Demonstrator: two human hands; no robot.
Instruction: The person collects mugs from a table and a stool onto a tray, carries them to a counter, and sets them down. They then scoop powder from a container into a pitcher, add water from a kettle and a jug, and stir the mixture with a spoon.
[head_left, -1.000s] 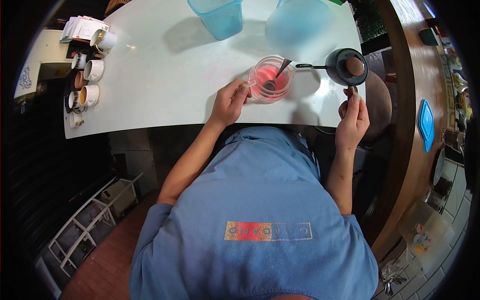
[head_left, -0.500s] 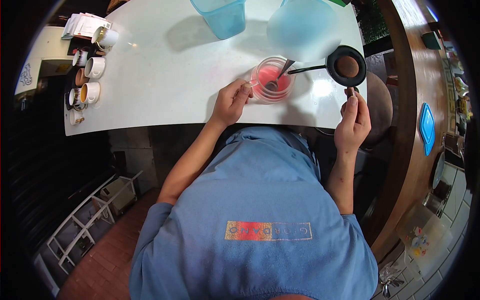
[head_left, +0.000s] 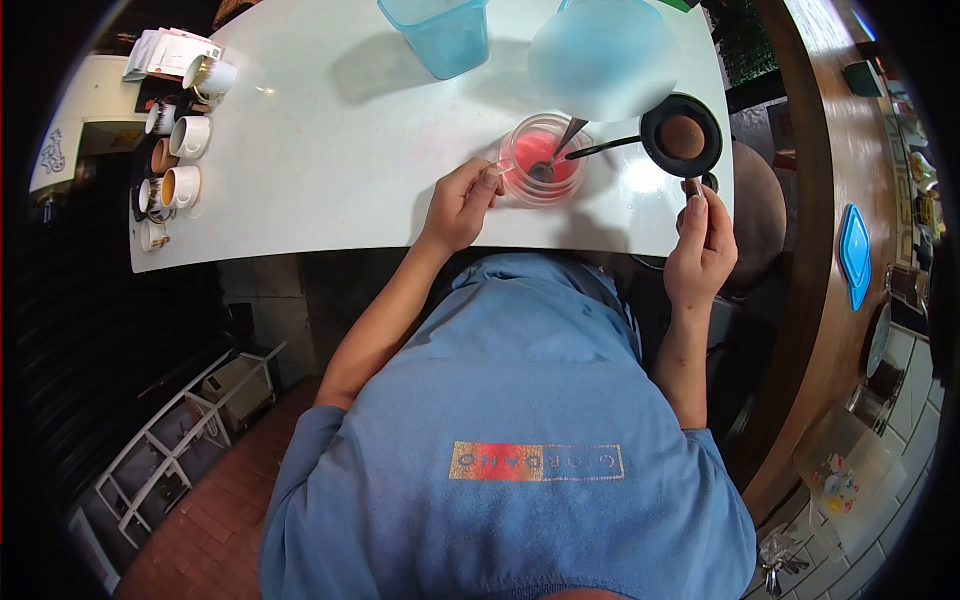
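My left hand [head_left: 464, 204] is closed on the handle of a clear glass mug [head_left: 543, 193] that stands near the table's front edge. Pink-red contents show inside it, with a metal spoon [head_left: 570, 136] leaning there. In my right hand [head_left: 702, 243], thumb and fingers pinch the short brownish end of a round black utensil [head_left: 655, 140] with a brown round centre. From its left side a thin black stem [head_left: 612, 147] reaches over the mug's mouth. I cannot make out the utensil's exact kind or whether the stem's tip touches the contents.
A blue plastic container [head_left: 455, 55] stands at the back of the white table [head_left: 330, 180]. Beside it, a blurred pale-blue patch [head_left: 603, 58] hides what lies behind. Several cups [head_left: 188, 136] line the left edge. A brown round stool [head_left: 758, 210] sits beyond the right edge.
My right hand and the black utensil have shifted slightly left, and the stem reaches further over the mug. My left hand stays on the mug's handle.
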